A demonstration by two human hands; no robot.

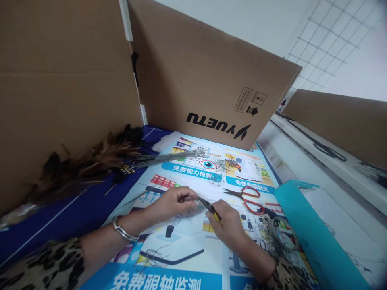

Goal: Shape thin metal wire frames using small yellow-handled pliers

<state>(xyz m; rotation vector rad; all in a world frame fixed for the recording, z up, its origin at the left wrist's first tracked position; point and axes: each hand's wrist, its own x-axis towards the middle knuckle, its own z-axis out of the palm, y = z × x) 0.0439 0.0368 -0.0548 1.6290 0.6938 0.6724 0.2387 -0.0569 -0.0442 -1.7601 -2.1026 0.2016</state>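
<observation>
Thin wire, near and to the left of the red-handled scissors, sits pinched between the closed fingers of the left hand, while the right hand has its fingers wrapped around yellow-handled pliers, tips at the strand. A glancing bite from those tips could let the wire slip or nip a fingertip.

Looking dim and cool overall, low in contrast — brightening toward the white wall at upper right. Shading darker beside the upright fold of the cardboard panel and sinking into murk around the feathers. Glinting faintly on the silver bracelet. Softening the thin wires into haze — stretching and slanting shapes toward the edges, including the leopard-print sleeve.
</observation>
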